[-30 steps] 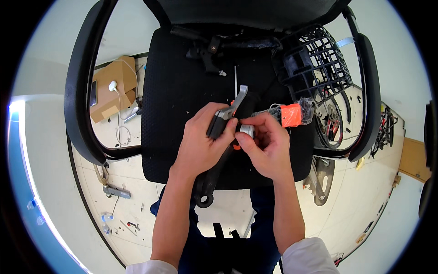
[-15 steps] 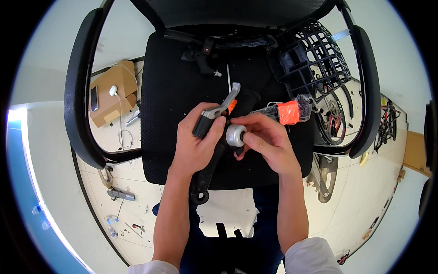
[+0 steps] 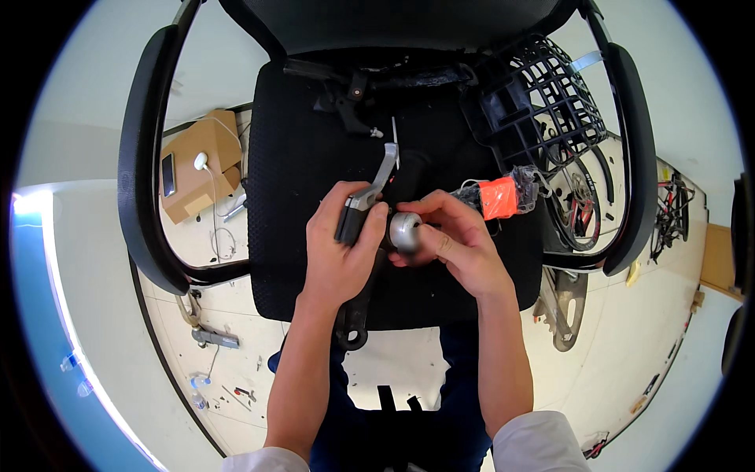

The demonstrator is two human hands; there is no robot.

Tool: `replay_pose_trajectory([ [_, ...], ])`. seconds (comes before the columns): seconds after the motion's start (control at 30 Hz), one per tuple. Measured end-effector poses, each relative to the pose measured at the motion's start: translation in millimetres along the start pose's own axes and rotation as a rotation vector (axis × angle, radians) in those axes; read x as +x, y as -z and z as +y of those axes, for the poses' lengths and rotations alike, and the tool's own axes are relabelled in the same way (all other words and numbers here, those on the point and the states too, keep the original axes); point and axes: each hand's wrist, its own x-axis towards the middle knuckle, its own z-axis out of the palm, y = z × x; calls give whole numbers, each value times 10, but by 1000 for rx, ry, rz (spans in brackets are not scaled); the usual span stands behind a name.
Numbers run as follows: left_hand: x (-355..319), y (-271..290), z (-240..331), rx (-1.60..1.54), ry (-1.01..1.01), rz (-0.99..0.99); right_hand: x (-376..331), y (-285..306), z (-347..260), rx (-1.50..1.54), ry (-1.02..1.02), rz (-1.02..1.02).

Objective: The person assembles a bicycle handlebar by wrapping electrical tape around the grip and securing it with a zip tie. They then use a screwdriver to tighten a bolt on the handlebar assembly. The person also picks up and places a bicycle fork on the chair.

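Above the chair seat (image 3: 291, 275), my left hand (image 3: 334, 256) is closed round a bicycle brake lever (image 3: 385, 169) with a silver blade and a black body. The blade points up and away from me. My right hand (image 3: 468, 248) pinches a round silver piece, perhaps a bicycle bell (image 3: 403, 230), between thumb and fingers; its near side is blurred. The two hands are close together. Beneath them a black bar (image 3: 355, 315) with a ring-shaped end lies at the seat's front edge, partly hidden by my left hand and wrist.
A black basket (image 3: 543, 102) and an orange wrapped packet (image 3: 498, 198) lie on the seat's right. Another black lever assembly (image 3: 346, 110) rests at the back. Armrests (image 3: 145, 165) flank the seat. On the floor are a cardboard box (image 3: 208, 157), a hammer-like tool (image 3: 214, 338) and bicycle parts (image 3: 578, 197).
The brake lever has tilted slightly left in my left hand. My right thumb and fingers have shifted on the round silver piece, which is now blurred. The whole view has shifted slightly.
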Motion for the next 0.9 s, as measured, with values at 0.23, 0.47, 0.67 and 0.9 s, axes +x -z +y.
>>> replay_pose_trajectory([
  [0.23, -17, 245, 39, -178, -125, -74, 91, -245, 96, -264, 132, 175],
  [0.47, -26, 493, 32, -386, 201, -56, 261, -378, 249, 152, 197, 202],
  [0.67, -29, 679, -65, -748, 646, -129, 458, -749, 394, 280, 223, 216],
  [0.9, -52, 737, 117, -832, 576, -24, 587, -918, 515, -282, 256, 337],
])
